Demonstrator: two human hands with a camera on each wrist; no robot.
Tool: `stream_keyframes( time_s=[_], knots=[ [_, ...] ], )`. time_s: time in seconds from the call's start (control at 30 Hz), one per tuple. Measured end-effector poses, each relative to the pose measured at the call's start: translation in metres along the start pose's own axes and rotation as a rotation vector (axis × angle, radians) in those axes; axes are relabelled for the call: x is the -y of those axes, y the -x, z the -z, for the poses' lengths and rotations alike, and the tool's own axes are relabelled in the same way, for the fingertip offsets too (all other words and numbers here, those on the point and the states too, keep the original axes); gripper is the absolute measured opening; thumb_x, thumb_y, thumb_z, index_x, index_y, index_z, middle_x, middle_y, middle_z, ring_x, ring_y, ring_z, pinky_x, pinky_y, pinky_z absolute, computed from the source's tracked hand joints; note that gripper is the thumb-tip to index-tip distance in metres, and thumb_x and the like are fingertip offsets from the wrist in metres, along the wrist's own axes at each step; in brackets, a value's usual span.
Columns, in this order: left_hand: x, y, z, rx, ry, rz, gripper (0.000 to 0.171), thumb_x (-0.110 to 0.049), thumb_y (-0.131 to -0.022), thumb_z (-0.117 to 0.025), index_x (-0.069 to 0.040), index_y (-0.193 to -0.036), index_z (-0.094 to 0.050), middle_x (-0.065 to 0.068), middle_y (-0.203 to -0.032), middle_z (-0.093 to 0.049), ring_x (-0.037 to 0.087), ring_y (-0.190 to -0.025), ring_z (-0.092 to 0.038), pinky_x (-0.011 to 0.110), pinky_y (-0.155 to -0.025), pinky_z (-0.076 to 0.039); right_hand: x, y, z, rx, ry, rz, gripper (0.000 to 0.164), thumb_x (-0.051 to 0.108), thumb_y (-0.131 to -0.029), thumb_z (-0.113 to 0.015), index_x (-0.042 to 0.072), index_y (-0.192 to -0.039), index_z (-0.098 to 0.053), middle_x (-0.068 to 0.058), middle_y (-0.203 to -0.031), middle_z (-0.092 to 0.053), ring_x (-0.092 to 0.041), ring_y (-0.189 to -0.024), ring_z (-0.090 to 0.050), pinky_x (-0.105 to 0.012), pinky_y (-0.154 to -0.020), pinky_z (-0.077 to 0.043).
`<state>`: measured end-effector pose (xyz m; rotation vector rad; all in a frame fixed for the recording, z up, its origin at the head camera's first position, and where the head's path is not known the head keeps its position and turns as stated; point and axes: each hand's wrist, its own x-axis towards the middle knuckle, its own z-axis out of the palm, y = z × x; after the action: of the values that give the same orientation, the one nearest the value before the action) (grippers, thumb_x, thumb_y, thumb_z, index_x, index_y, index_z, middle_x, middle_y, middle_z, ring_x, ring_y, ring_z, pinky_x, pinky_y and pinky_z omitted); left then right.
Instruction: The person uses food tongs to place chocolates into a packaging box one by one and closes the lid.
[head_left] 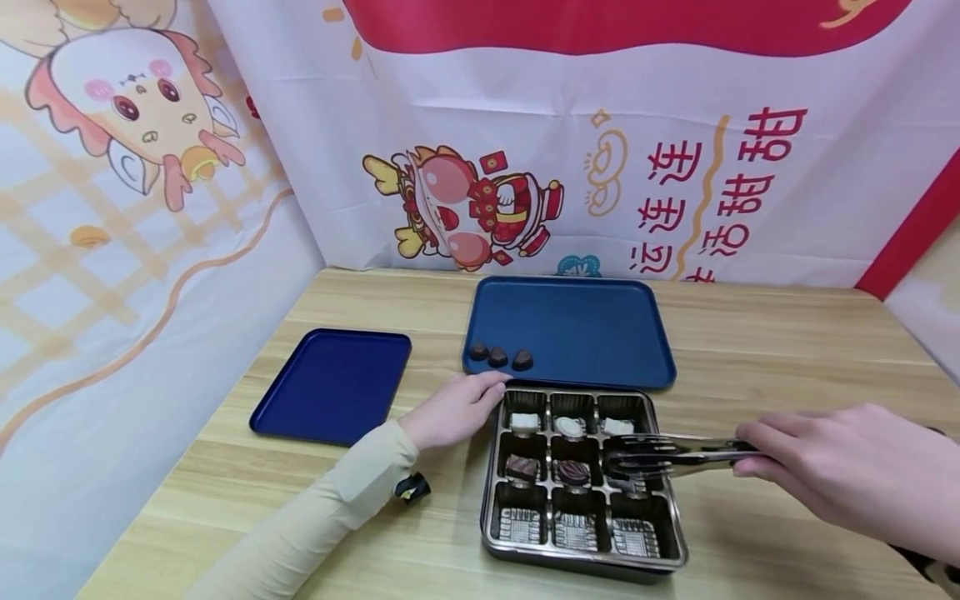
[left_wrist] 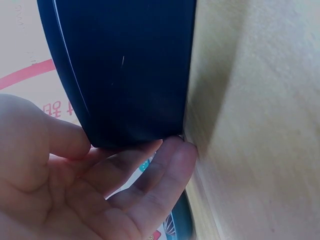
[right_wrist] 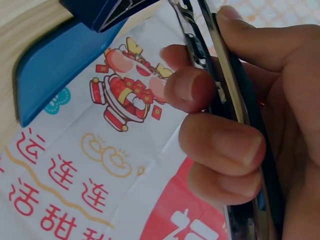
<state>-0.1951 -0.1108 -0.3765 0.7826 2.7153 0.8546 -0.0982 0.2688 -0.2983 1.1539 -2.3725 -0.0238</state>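
A dark chocolate box (head_left: 581, 562) with a divided plastic insert stands on the table. Its back row holds white chocolates (head_left: 570, 427); brown chocolates (head_left: 573, 472) lie in the middle row, and the front row shows bare ribbed floors. My left hand (head_left: 457, 410) holds the box at its far left corner, thumb by the upper edge and fingers round the end in the left wrist view. With my right hand (head_left: 832, 467) I grip metal serving tongs (head_left: 690, 452), fingers wrapped about the handles (right_wrist: 225, 85). The tongs' tips reach into the right middle compartment, partly hiding the brown chocolate there.
Behind the box lies a blue tray (head_left: 577, 325) with three dark chocolates (head_left: 497, 357) at its front left. A smaller dark blue tray (head_left: 333, 387) is on the left. Printed cloth (head_left: 510, 100) hangs behind the wooden table (head_left: 795, 350).
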Motion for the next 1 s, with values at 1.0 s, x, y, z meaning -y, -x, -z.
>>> stream_keyframes(
  time_s=[1.0],
  knots=[
    [0.004,-0.003,-0.004,-0.012,0.006,-0.013,0.041,-0.025,-0.106,-0.034,-0.006,-0.139,-0.048,-0.006,-0.053,-0.033,0.009,-0.040,-0.030,0.027,-0.079,-0.042,0.007,-0.027,0.011,0.131,0.108,0.147,0.058,0.050,-0.104,-0.007,0.020,-0.066,-0.040,0.010,-0.058,-0.026,-0.010,-0.040,-0.029,-0.027,-0.035,-0.022]
  ],
)
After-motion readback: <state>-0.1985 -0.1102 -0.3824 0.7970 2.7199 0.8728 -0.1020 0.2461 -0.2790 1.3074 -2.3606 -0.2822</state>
